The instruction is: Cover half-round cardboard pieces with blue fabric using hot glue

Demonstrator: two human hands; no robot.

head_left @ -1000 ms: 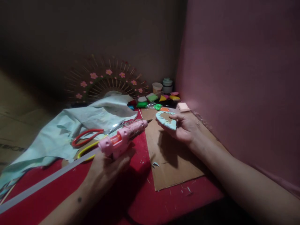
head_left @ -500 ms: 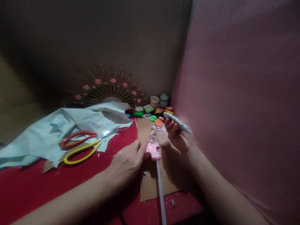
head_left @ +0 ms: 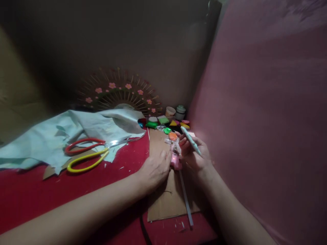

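Observation:
My left hand (head_left: pixel 156 169) is closed around the side of a pink glue gun (head_left: pixel 175 162), whose small light glows. A long translucent glue stick (head_left: pixel 186 199) sticks out of its rear toward me. My right hand (head_left: pixel 195 153) holds a thin piece covered in light blue cloth (head_left: pixel 191 141), tilted and seen nearly edge-on. Beneath both hands lies a brown cardboard sheet (head_left: pixel 163 207). The gun's nozzle end is messy with residue.
Scissors (head_left: pixel 88 154) with red and yellow handles lie on light blue cloth (head_left: pixel 48 143) at the left. Behind are colourful clay packs (head_left: pixel 163 119), two small tubs (head_left: pixel 180 112) and a flower-decorated fan (head_left: pixel 120 90). A pink curtain (head_left: pixel 263 102) hangs at the right.
My left hand and the glue gun have moved right and slightly away from me, nearer my right hand. The cloth-covered piece has tilted more steeply.

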